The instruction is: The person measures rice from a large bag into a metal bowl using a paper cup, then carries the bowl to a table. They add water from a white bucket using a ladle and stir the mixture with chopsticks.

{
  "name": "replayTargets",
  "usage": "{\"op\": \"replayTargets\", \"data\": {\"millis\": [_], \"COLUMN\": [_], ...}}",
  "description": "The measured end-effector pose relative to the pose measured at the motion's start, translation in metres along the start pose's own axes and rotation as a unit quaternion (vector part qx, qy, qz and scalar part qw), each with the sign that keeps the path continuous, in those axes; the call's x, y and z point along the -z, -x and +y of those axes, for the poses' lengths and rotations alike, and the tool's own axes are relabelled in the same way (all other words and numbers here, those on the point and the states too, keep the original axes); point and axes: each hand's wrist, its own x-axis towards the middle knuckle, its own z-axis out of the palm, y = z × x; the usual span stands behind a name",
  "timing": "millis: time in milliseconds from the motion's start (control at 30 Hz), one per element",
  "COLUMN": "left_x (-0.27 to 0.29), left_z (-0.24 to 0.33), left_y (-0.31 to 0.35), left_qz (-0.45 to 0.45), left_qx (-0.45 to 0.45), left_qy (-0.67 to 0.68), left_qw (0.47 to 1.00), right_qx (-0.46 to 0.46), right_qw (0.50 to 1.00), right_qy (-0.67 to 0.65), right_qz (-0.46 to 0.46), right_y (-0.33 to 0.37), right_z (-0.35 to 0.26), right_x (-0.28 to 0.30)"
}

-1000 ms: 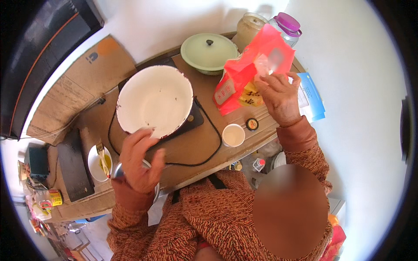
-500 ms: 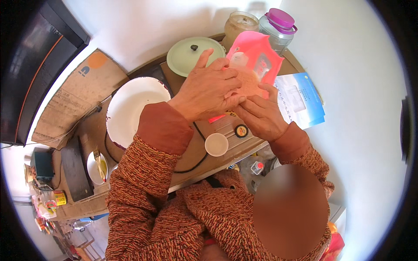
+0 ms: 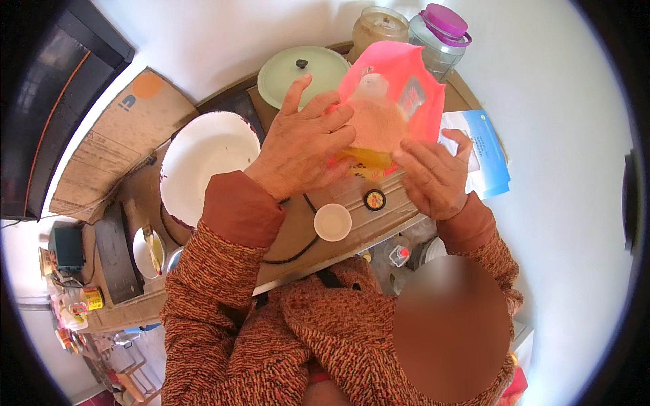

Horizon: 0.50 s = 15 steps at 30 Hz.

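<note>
Left side: the white basin (image 3: 210, 162) sits on the table; one second ago the left hand (image 3: 301, 145) hung over its near rim. That hand is now at the pink bag (image 3: 389, 81), to the right of the basin. Half a second ago the two hands met in front of the bag; now they stand apart, with a yellow strip of it exposed between them.

Left fingers: index and thumb narrow on the bag's lower left edge, little finger raised clear. The bag is tilted, its body above and between the fingertips. The white cup (image 3: 332, 222) and black disc (image 3: 374, 199) lie below it. Right hand (image 3: 433, 176): fingertips close on the lower right edge; the thumb's contact cannot be made out.
</note>
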Motion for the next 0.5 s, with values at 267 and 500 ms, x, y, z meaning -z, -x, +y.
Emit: {"op": "replayTargets", "data": {"millis": [267,500], "left_x": [-0.005,-0.008], "left_z": [-0.002,-0.001], "left_y": [0.008,0.003], "left_qz": [-0.006,-0.004], "left_qx": [-0.044,0.005], "left_qy": [0.007,0.034], "left_qw": [0.999,0.999], "right_qx": [-0.125,-0.238], "right_qw": [0.984,0.958], "right_qy": [-0.044,-0.111], "right_qz": [0.121,0.112], "right_y": [0.025,0.061], "right_z": [-0.012,-0.034], "right_x": [-0.01,-0.027]}}
